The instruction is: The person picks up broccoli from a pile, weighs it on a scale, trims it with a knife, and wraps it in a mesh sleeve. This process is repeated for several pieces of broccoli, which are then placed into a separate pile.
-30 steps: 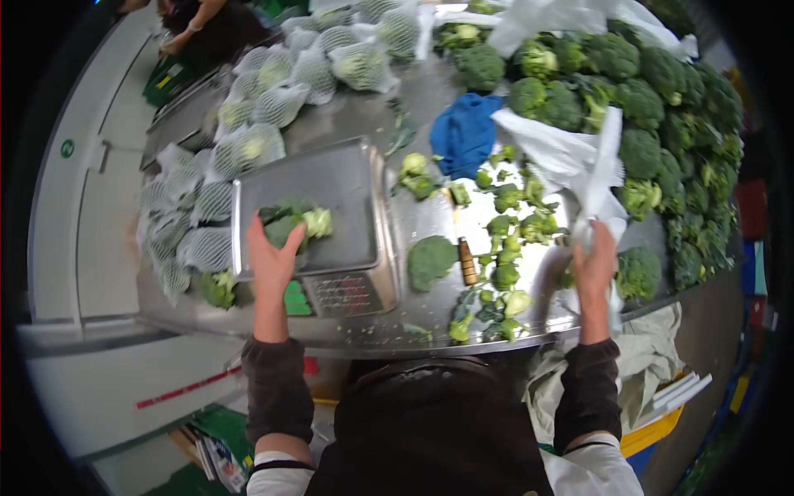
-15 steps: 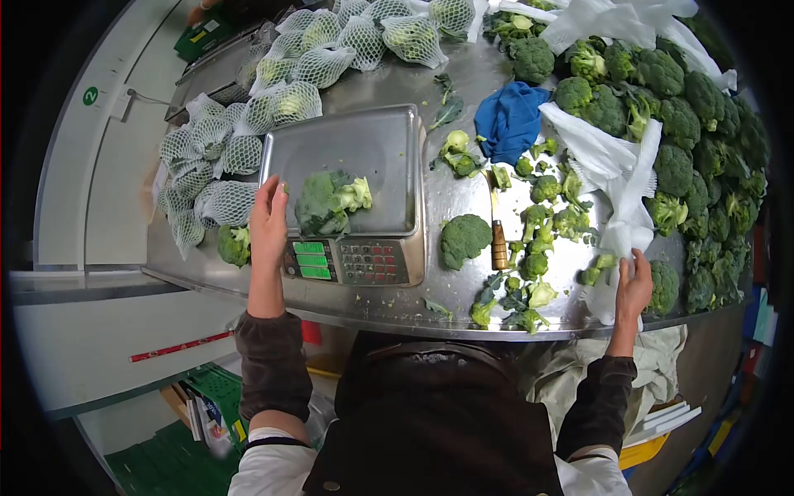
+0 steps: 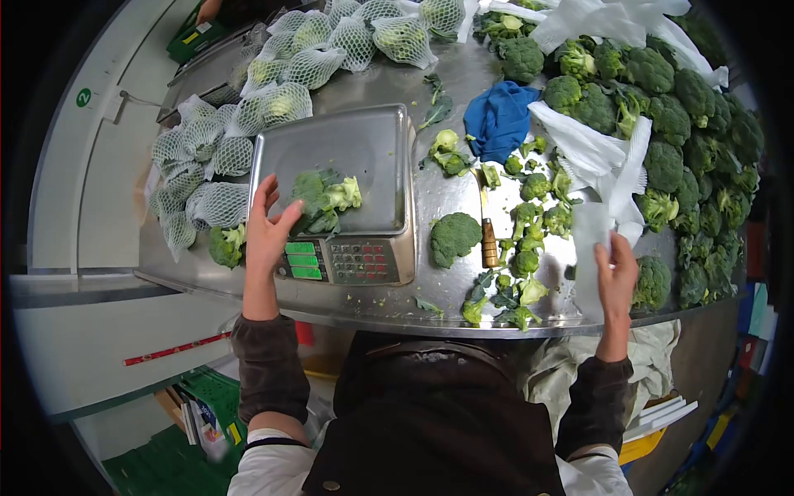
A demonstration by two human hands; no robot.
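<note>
My left hand [image 3: 269, 225] is open at the left edge of the scale [image 3: 397, 165], fingers apart, its thumb close to a broccoli head [image 3: 313, 198]. That head lies on the steel weighing plate with its cut stem pointing right. At the right, my right hand [image 3: 615, 274] has its thumb and fingers at the edge of a flat white net sleeve [image 3: 589, 256], which hangs near the table's front edge. More white net [image 3: 624, 169] lies loose just beyond. Left of the sleeve are broccoli trimmings [image 3: 528, 223], a wooden-handled knife [image 3: 489, 244] and a single broccoli head [image 3: 455, 240].
Netted broccoli heads [image 3: 285, 103] line the table's back left. A large pile of bare broccoli [image 3: 666, 124] fills the right side. A blue cloth [image 3: 500, 120] sits behind the knife. The steel table's rounded front edge [image 3: 397, 325] runs before my body.
My left hand has spread its thumb toward the broccoli on the scale. My right hand has shifted slightly left, and the sleeve beside it now hangs flatter. The view has shifted a little.
</note>
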